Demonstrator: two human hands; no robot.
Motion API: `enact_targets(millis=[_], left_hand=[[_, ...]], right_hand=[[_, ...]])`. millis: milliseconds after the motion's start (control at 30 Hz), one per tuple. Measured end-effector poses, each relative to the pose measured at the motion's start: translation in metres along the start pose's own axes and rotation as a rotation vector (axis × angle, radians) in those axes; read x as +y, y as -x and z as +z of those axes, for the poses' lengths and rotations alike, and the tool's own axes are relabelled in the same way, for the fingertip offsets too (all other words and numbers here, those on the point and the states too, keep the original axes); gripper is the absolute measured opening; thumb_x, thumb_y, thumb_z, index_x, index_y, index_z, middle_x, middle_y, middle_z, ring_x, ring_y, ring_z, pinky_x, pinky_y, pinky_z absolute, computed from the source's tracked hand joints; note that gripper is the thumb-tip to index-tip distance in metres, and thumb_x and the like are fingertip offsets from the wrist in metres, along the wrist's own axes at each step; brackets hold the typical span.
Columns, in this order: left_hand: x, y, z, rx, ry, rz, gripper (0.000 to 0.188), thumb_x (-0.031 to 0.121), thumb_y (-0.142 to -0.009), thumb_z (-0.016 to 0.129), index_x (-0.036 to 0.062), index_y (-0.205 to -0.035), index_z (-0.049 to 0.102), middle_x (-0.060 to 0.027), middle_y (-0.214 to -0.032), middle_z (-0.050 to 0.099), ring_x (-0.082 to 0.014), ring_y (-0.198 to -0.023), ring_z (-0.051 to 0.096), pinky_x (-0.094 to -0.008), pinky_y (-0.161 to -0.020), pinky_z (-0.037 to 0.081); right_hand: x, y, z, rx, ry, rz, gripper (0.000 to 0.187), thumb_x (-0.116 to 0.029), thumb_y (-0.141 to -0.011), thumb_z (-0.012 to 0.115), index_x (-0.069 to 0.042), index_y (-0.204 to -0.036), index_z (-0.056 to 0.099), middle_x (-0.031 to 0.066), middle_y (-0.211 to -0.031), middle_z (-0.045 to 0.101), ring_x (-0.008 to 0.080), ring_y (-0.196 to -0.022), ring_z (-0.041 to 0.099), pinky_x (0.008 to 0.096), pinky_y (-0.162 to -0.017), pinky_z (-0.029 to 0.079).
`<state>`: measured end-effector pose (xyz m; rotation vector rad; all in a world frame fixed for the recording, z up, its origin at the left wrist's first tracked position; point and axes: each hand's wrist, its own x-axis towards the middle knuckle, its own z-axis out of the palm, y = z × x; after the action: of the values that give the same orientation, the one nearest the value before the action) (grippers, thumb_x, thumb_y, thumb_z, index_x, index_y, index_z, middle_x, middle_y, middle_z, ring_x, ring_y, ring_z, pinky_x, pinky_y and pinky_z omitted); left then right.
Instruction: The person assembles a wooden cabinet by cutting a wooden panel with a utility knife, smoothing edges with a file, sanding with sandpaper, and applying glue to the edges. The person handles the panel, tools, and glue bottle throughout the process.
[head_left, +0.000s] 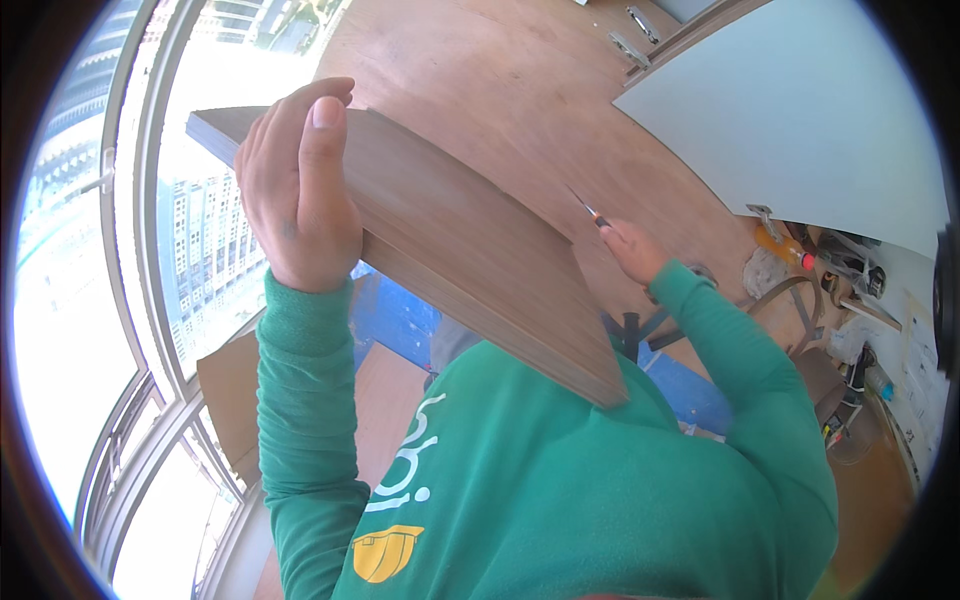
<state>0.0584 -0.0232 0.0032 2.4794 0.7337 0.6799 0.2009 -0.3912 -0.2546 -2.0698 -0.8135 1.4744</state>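
Note:
My left hand (305, 185) is wrapped over the upper left end of a brown wood-grain board (470, 240), thumb on its face. The board slants down to the right, with its lower corner close against my green top. In my right hand (635, 250), beyond the board's right edge, is a thin-shafted screwdriver (599, 217) with a dark handle. Its tip points up and to the left, apart from the board. Most of the handle is hidden in the closed fingers, and the exact tip shape is too small to tell.
A broad brown wooden surface (440, 70) lies beyond. At the upper right is a white panel (800, 110) with a metal hinge (763, 212). An orange bottle-like thing (782, 244) and other clutter stand to the right. Tall windows (165, 200) line the left; blue sheeting (395, 320) shows below.

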Motion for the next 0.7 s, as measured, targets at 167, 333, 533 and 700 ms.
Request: enact_targets(millis=[167, 333, 533, 700], left_hand=[[-0.002, 0.005, -0.003, -0.001, -0.014, -0.043, 0.047, 0.034, -0.111, 0.041, 0.0030, -0.114, 0.076, -0.0134, -0.109, 0.077, -0.0314, -0.110, 0.067, -0.0435, -0.107, 0.043], [0.002, 0.005, -0.007, -0.033, -0.048, -0.067, 0.047, 0.035, -0.111, 0.041, 0.0035, -0.115, 0.076, -0.0130, -0.111, 0.077, -0.0317, -0.112, 0.066, -0.0441, -0.109, 0.041], [-0.003, 0.016, -0.017, -0.044, -0.093, -0.081, 0.047, 0.036, -0.110, 0.043, 0.0030, -0.114, 0.076, -0.0129, -0.111, 0.077, -0.0312, -0.113, 0.066, -0.0435, -0.110, 0.040], [-0.003, 0.017, -0.013, -0.027, -0.044, -0.081, 0.044, 0.034, -0.109, 0.046, 0.0026, -0.113, 0.076, -0.0132, -0.109, 0.077, -0.0301, -0.110, 0.067, -0.0424, -0.107, 0.041]], right_hand=[[-0.081, -0.139, 0.036, 0.076, -0.192, -0.336, 0.049, -0.044, -0.112, 0.045, -0.002, -0.128, 0.065, 0.0261, -0.118, 0.070, 0.0447, -0.110, 0.065, 0.0499, -0.098, 0.050], [-0.159, -0.257, 0.069, 0.079, -0.045, -0.386, 0.052, -0.043, -0.111, 0.043, -0.004, -0.134, 0.068, 0.0271, -0.127, 0.072, 0.0462, -0.120, 0.066, 0.0540, -0.106, 0.049], [-0.220, -0.296, 0.074, -0.027, 0.093, -0.292, 0.048, -0.037, -0.111, 0.044, -0.004, -0.138, 0.066, 0.0263, -0.132, 0.070, 0.0451, -0.124, 0.064, 0.0536, -0.108, 0.048], [-0.225, -0.315, 0.085, -0.012, 0.178, -0.304, 0.048, -0.037, -0.111, 0.043, -0.005, -0.137, 0.067, 0.0267, -0.132, 0.069, 0.0455, -0.124, 0.064, 0.0532, -0.109, 0.048]])
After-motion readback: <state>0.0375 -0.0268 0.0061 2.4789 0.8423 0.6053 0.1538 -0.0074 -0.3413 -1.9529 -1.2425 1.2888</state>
